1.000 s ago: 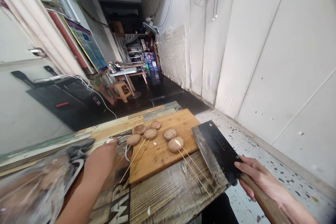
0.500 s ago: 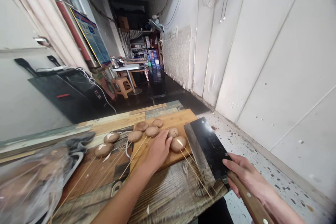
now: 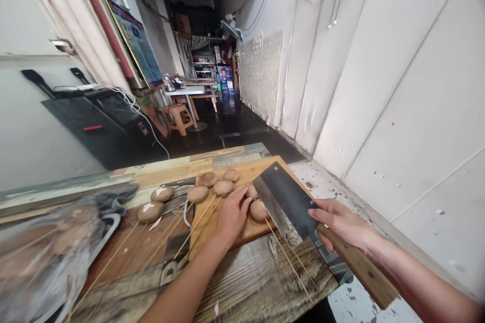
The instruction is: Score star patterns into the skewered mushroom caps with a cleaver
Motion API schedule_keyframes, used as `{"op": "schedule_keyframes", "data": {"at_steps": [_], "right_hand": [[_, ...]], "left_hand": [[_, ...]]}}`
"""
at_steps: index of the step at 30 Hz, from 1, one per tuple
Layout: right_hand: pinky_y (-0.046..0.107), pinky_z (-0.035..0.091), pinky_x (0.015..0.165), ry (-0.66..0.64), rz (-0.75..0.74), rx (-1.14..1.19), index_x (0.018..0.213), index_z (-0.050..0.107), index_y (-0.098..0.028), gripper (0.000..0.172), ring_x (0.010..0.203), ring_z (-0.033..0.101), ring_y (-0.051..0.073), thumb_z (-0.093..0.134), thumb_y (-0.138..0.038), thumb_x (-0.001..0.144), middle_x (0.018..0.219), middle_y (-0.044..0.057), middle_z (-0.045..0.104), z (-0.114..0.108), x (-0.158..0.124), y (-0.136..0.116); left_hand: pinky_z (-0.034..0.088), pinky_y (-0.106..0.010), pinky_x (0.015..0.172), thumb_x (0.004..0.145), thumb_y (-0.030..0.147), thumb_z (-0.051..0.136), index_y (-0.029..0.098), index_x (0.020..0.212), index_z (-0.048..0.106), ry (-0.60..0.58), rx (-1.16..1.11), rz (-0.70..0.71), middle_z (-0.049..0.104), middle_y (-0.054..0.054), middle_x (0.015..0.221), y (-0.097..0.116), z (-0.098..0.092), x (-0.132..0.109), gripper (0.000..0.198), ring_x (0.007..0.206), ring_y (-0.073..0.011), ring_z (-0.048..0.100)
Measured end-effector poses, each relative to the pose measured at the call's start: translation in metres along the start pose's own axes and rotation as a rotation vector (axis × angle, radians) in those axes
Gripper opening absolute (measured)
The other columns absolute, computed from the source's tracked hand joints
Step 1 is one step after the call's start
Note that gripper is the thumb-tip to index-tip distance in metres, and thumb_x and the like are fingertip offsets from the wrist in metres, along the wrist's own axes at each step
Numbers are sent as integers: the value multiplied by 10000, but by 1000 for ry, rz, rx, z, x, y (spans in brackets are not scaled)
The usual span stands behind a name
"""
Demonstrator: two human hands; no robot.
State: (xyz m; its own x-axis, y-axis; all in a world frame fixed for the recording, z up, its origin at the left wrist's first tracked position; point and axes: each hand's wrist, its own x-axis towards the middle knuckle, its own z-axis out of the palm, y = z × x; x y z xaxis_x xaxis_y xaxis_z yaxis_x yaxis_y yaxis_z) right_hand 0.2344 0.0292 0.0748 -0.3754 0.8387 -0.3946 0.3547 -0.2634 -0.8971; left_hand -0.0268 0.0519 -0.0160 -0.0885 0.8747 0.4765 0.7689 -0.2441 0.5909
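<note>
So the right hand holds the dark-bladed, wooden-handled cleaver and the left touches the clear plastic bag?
Not the bag: the head view shows the left hand at the round brown mushrooms on the tan wooden board; the rest is right.

Mushroom [image 3: 252, 192] between left hand [image 3: 231, 215] and cleaver [image 3: 290, 199] partly hidden, plastic bag [image 3: 41, 262] cut off at left edge

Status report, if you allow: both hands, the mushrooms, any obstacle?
Right hand gripping cleaver. Left hand at two mushrooms on cutting board, contact unclear. Cleaver partly hides the nearer one.
</note>
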Motion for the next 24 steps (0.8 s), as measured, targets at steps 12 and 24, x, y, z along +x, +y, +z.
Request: {"op": "schedule_keyframes", "data": {"at_steps": [12,24], "right_hand": [[179,315,283,12,13,-52,773,370,-252,280,255,378,105,522,-486,791,305,-66,502,0,-3,-3],[186,287,280,8,49,-88,768,382,-252,267,238,378,111,503,-489,778,300,-67,506,-1,-3,-13]], "left_hand": [[472,-417,1015,870,197,526,168,1138,659,-16,-23,-9,658,-90,1216,4,2,0,301,1137,-226,613],[449,-420,1040,867,188,530,146,1134,667,-58,-71,-49,641,-99,1230,7,1,2,303,1162,-228,597]]}}
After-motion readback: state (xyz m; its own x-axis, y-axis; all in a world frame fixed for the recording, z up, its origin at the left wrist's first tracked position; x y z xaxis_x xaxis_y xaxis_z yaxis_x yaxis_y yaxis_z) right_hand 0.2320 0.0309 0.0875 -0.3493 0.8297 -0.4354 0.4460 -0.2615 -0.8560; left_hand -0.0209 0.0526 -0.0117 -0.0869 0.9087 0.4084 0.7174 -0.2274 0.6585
